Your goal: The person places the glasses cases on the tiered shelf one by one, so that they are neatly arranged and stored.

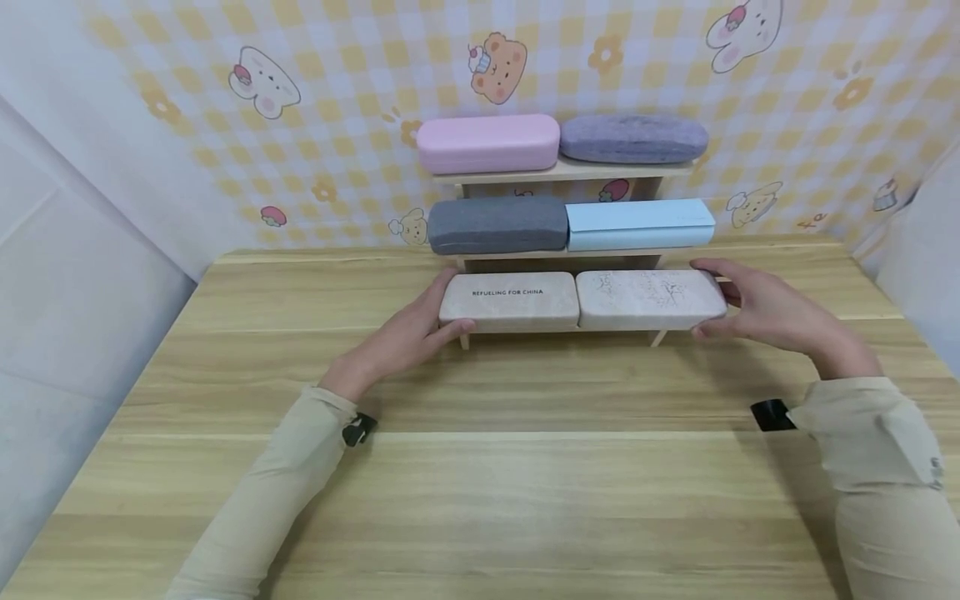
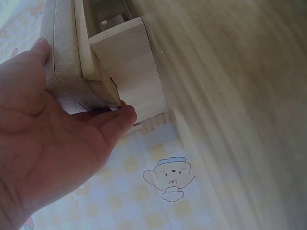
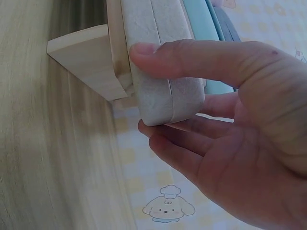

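Observation:
Two pale glasses cases lie end to end on the lowest step of a wooden rack (image 2: 127, 62). The left one, a beige glasses case (image 1: 510, 310) lettered "REFUELING FOR CHINA", has its outer end between the thumb and fingers of my left hand (image 1: 408, 333). Around the outer end of the right one, a whitish glasses case (image 1: 652, 304) with a dark branching print, my right hand (image 1: 780, 310) holds with thumb in front. The right wrist view shows that thumb (image 3: 163, 60) across the case's front edge and the fingers under and behind its end.
On the middle step sit a dark grey case (image 1: 498, 227) and a light blue case (image 1: 641, 227). The top step bears a pink case (image 1: 487, 143) and a purple-grey case (image 1: 633, 140). Behind stands a yellow checked backdrop (image 1: 360, 92); the wood-grain table (image 1: 525, 500) spreads in front.

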The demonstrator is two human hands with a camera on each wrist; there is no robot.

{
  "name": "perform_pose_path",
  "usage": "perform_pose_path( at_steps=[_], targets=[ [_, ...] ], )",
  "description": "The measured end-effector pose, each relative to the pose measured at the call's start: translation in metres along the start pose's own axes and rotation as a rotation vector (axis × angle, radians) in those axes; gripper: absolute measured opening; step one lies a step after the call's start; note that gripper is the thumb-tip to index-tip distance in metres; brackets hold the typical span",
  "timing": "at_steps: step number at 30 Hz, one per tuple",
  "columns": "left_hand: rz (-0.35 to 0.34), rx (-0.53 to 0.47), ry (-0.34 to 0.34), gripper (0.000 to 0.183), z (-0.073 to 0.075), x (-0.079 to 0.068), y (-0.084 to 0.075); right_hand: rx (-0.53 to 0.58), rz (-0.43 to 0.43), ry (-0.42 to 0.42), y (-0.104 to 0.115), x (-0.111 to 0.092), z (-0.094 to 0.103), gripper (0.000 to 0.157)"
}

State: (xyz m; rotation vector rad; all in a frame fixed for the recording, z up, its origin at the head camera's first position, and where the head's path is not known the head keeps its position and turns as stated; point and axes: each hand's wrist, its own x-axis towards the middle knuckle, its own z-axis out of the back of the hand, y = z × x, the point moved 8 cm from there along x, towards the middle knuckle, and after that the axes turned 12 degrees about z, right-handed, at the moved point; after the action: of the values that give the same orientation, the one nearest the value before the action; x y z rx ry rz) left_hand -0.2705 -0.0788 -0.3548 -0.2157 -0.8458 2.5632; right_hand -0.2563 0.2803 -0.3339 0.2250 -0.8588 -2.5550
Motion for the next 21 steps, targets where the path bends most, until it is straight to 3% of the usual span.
perform_pose_path(
  at_steps=[21],
  targets=[
    [0.027,-0.015,-0.008,0.069,0.001,0.0011,0.0032,-0.008,0.034,-0.023,-0.0008,0.0018,-0.0008,0.09]
  ],
)
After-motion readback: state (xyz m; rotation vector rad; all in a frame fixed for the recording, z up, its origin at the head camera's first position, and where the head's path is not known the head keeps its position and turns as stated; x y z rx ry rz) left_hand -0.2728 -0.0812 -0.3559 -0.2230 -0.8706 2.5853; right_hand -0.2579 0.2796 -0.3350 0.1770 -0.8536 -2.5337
